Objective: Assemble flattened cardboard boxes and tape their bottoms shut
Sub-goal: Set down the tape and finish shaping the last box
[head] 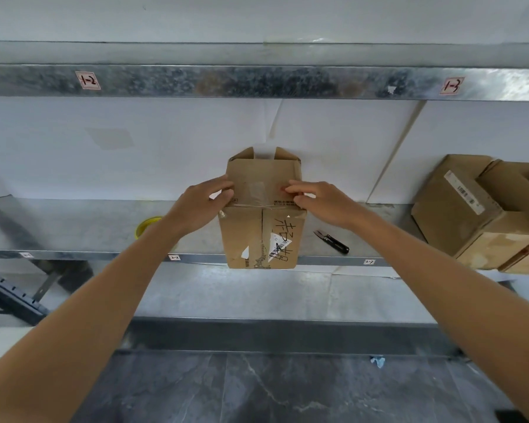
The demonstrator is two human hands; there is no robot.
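Head view, box: the cardboard box [261, 233] sat at the centre of the metal shelf [74, 227], reaching its near edge, with the folded flaps turned up toward the camera.
Tape: a clear tape strip [264, 154] stood up off the box's far edge, and a clear patch lay on the flap between the hands.
Step, judged: sealing the seam. The flaps needed holding flush and square, with the strip drawn taut along the middle and rubbed flat without wrinkles.
Left hand: the left hand [206, 198] was clamped on the box's left edge, fingers curled over the flap, arm stretched straight from near left.
Right hand: the right hand [315, 198] pinched the right edge, fingertips on the flap, arm extended likewise.
Nearby: black snips [332, 241] lay just right of the box. A yellow roll [147, 225] sat left, partly hidden by the forearm.
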